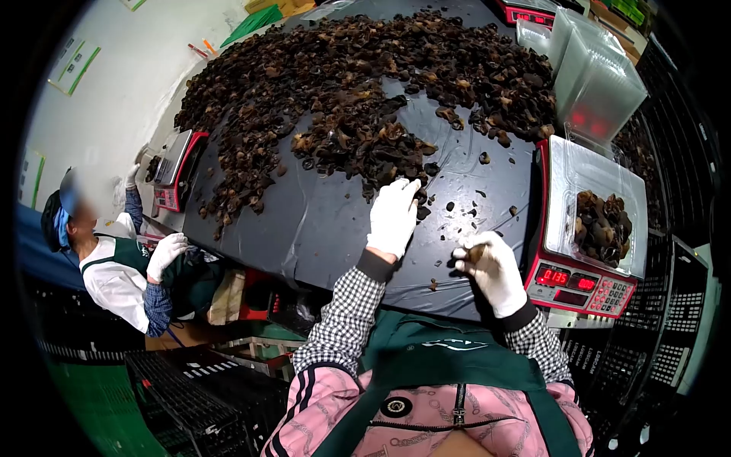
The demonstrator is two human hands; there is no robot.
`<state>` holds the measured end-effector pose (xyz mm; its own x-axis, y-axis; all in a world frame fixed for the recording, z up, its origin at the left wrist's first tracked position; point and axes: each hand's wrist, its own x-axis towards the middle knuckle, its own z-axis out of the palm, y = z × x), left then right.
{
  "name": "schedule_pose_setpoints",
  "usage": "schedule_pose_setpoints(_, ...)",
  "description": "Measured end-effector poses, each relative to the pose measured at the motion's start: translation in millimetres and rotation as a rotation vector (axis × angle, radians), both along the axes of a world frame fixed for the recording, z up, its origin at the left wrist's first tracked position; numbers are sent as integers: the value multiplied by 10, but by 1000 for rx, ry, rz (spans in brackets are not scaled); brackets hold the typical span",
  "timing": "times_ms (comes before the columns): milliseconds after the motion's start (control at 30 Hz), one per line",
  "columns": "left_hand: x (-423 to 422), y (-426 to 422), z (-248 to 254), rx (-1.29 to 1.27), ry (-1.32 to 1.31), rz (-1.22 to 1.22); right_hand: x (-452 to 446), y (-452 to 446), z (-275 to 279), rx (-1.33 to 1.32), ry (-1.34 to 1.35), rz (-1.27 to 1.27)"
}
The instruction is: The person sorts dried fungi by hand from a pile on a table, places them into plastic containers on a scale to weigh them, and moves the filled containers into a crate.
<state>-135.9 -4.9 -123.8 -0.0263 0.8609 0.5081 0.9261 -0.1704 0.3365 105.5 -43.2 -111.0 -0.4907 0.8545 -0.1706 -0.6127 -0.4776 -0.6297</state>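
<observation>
My left hand (394, 218), in a white glove, reaches the near edge of a large pile of dark brown mushroom-like pieces (365, 141); whether its fingers hold a piece is hidden. To the right, my right hand (491, 266), also gloved, has its fingers closed on a small brown piece (476, 254). Small loose bits (450, 206) lie on the dark table (304, 236) between and beyond the hands. A red scale (580, 288) with lit digits stands at the right, bearing a clear plastic tray (567, 221) with a clump of pieces (601, 226) in it.
Stacked clear containers (598, 84) stand behind the scale. Another red scale (171, 171) is at the left table edge, beside a co-worker (114, 259) with gloved hands. Black crates (205, 388) are stacked at the lower left, with more at the right. A third scale (529, 15) shows at the top.
</observation>
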Motion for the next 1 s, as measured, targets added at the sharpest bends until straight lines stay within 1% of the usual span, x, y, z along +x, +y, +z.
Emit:
schedule_pose_setpoints(33,-13,56,-59,-125,25,-2,32,-63,10,-72,1,20)
schedule_pose_setpoints(67,-24,107,-90,-134,19,9,55,-118,4,-145,4,42)
schedule_pose_setpoints(133,-84,129,-32,4,-104,-8,44,-211,12,-198,39,54)
schedule_pose_setpoints(167,-109,104,9,35,-228,0,59,-219,-39,-200,59,86)
schedule_pose_setpoints(200,-110,36,108,24,-429,-4,62,-223,-82,-204,79,117)
schedule_pose_setpoints(233,-102,-22,136,-31,-566,-4,40,-228,-109,-252,97,118)
schedule_pose_setpoints(267,-93,-67,157,-85,-703,-1,21,-217,-126,-230,90,133)
schedule_pose_setpoints(333,-47,-138,231,-105,-291,-107,-11,-193,-151,-186,68,171)
schedule_pose_setpoints(367,-27,-129,91,-85,-189,-170,-44,-192,-156,-198,28,173)
schedule_pose_setpoints(400,51,-130,-18,-53,-117,-166,-62,-192,-150,-216,25,184)
schedule_pose_setpoints(467,142,-120,-52,-149,-32,-145,-83,-193,-145,-247,22,199)
schedule_pose_setpoints(500,186,-129,-64,-104,30,-131,-82,-190,-170,-238,1,212)
schedule_pose_setpoints(600,526,-340,349,-29,-98,-150,-52,-231,-80,-282,23,182)
schedule_pose_setpoints(633,630,-441,430,-68,-138,-233,-30,-226,-158,-305,105,192)
schedule_pose_setpoints(667,733,-561,503,-107,-181,-311,-14,-240,-116,-355,161,169)
schedule_pose_setpoints(733,891,-769,620,-296,-204,-374,-179,-217,206,-634,100,-127)
schedule_pose_setpoints(767,877,-801,604,-249,-287,-370,-118,-237,95,-502,85,-47)
schedule_pose_setpoints(800,845,-824,579,-201,-370,-370,-52,-241,-63,-486,81,31)
schedule_pose_setpoints(867,597,-724,568,-176,-231,-220,35,-251,-311,-454,73,182)
schedule_pose_setpoints(900,468,-639,513,-98,-137,-156,-11,-259,-190,-446,0,146)
schedule_pose_setpoints(933,376,-569,485,-90,-12,-40,-8,-266,-173,-415,2,156)
schedule_pose_setpoints(967,235,-584,289,-126,4,-12,-8,-268,-162,-382,4,165)
schedule_pose_setpoints(1000,167,-564,254,-157,22,12,-7,-251,-135,-344,7,169)
